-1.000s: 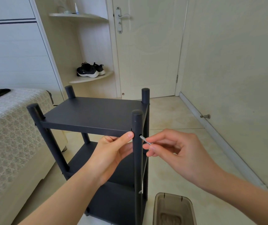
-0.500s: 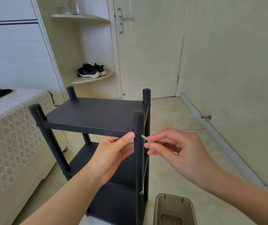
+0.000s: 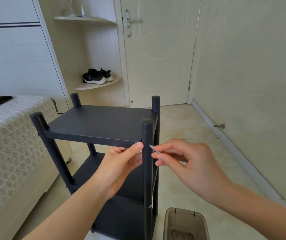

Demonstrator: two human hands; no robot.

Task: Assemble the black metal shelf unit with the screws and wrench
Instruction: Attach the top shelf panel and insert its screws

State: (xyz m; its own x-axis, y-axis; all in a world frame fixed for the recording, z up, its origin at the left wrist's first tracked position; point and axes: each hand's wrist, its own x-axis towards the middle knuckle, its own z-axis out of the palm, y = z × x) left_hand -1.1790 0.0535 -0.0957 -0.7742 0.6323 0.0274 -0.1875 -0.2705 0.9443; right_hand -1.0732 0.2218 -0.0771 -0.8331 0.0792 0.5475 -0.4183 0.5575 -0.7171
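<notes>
Head view, mid-frame: with the wrench (image 3: pixel 154 149) pinched in the right grip (image 3: pixel 190 163) beside the front post (image 3: pixel 147 170) of the shelf unit (image 3: pixel 102 123), seat its tip squarely before turning. Brace through the left grip (image 3: pixel 121 163), clasping the shelf edge (image 3: pixel 93 138), then turn gently.

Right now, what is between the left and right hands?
In the head view, the shelf's near front post stands between left hand and right hand, which pinches the wrench.

Your single head camera looks forward and down, close above the shelf unit (image 3: pixel 102 125), facing the far door (image 3: pixel 159 54).
</notes>
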